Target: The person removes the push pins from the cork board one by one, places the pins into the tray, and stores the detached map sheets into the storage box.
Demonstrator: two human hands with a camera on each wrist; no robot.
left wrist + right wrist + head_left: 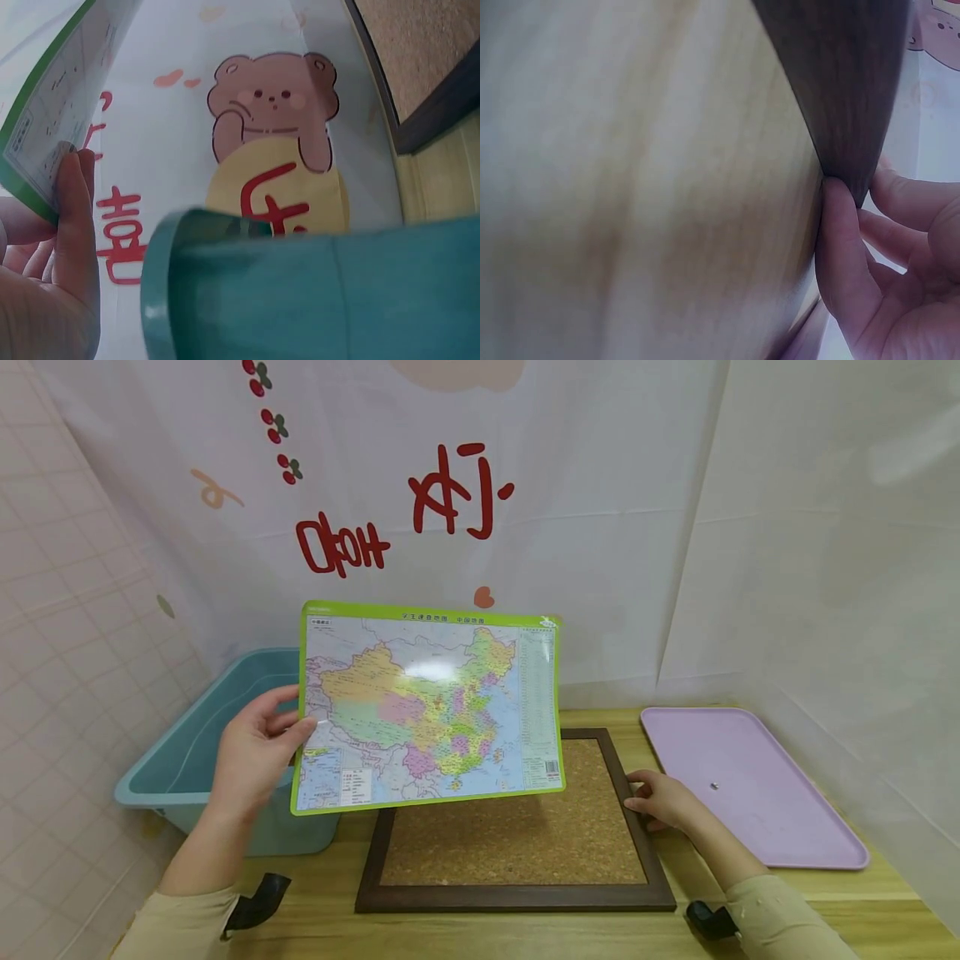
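Observation:
The left hand (255, 752) pinches the left edge of a glossy map sheet of China (480, 710) with a green border, thumb on the printed face. The sheet is held up, tilted, over a cork board (517, 843) with a dark brown wooden frame, hiding the board's upper left part. At the board's right side, the right hand (663, 802) grips the frame (847, 82) by its edge, thumb and fingers on either side of it in the right wrist view. In the left wrist view, the thumb (75, 202) presses on the sheet's corner (45, 150).
A teal plastic basin (180, 768) stands on the left, partly behind the left hand. On the right of the wooden table (330, 935) lies a lilac tray (780, 810) with a tiny metallic item (714, 786) on it. A printed cloth (600, 527) hangs behind.

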